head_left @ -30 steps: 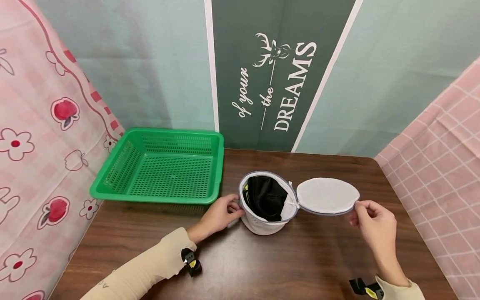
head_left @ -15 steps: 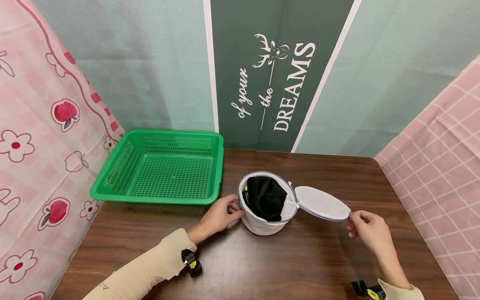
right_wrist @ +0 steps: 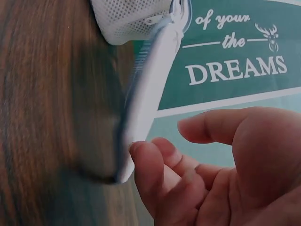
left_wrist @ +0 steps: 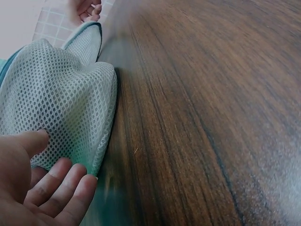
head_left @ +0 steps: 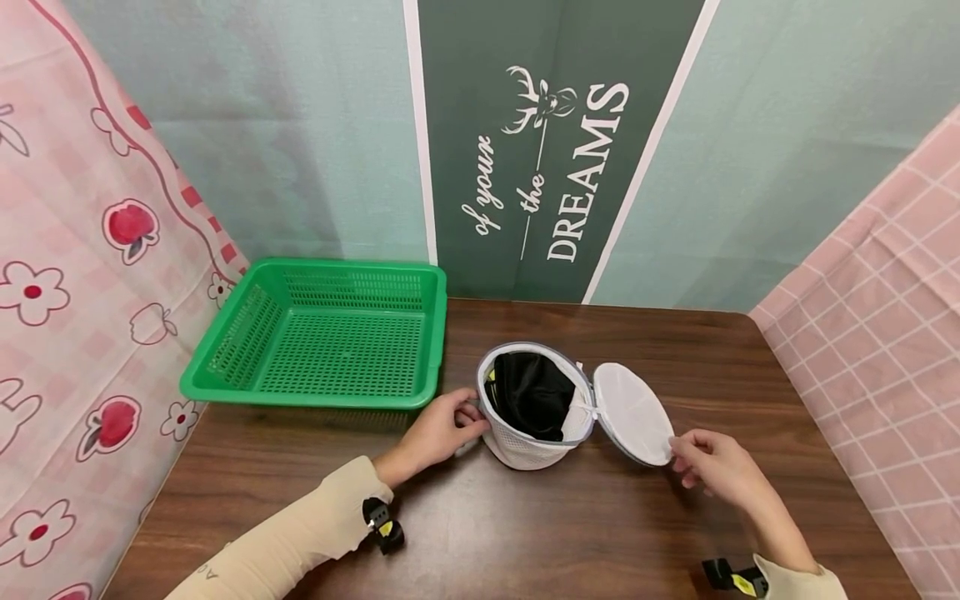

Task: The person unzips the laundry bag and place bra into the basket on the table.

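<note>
Head view, centre: the left hand [head_left: 441,429] pinches a white mesh laundry bag [head_left: 527,455]; lower right, the right hand [head_left: 716,467], thumb spread apart, touches its lid [head_left: 633,412].

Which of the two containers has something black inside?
The round white mesh bag: black fabric sits in it, while the green basket shows only its slotted bottom.

Hands [head_left: 442,429] well apart, fingers bent
</note>
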`<state>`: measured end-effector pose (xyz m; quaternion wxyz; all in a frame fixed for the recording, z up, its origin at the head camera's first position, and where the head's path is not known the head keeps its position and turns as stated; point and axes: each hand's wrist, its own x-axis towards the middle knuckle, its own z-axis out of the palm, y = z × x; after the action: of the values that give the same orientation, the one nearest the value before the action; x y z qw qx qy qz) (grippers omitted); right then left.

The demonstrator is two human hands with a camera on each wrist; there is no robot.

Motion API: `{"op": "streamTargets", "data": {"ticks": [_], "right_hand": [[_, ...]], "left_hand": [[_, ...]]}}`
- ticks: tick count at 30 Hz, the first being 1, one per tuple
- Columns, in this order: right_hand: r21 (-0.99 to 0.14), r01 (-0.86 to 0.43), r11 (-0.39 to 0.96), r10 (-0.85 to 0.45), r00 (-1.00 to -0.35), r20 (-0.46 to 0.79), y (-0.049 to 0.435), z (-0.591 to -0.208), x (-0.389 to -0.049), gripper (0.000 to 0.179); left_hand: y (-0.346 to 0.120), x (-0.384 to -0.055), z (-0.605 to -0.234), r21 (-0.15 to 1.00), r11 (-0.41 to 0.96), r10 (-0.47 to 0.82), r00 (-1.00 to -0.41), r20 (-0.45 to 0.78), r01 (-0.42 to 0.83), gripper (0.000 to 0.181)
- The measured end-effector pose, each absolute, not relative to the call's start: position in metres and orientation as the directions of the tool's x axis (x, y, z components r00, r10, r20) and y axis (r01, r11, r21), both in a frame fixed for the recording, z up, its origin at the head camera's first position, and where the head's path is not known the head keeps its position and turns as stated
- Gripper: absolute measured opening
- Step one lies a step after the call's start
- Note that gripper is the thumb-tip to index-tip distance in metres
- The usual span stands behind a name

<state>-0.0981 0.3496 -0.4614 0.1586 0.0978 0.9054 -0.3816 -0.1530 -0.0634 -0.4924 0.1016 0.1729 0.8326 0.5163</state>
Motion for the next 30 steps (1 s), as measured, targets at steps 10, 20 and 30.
{"op": "streamTargets", "data": {"ticks": [10,20,30], "right_hand": [[-0.727,0.232,0.646,0.01,-0.955,-0.296,0.333,-0.447,-0.101,0.037],[-0.859,0.213,0.466,-0.242,-0.903,-0.355,0.31,-0.442,-0.106,0.045],[-0.923,0.257,0.287,-0.436,-0.823,-0.365,0.274,-0.444,-0.105,0.05]], "left_hand": [[-0.062,-0.153,-0.493,0.888,0.414,0.384,-0.923,0.028,0.199,0.029],[-0.061,-0.152,-0.496,0.892,0.398,0.379,-0.924,0.05,0.212,0.028],[-0.06,-0.152,-0.497,0.896,0.399,0.376,-0.926,0.033,0.194,0.029]]}}
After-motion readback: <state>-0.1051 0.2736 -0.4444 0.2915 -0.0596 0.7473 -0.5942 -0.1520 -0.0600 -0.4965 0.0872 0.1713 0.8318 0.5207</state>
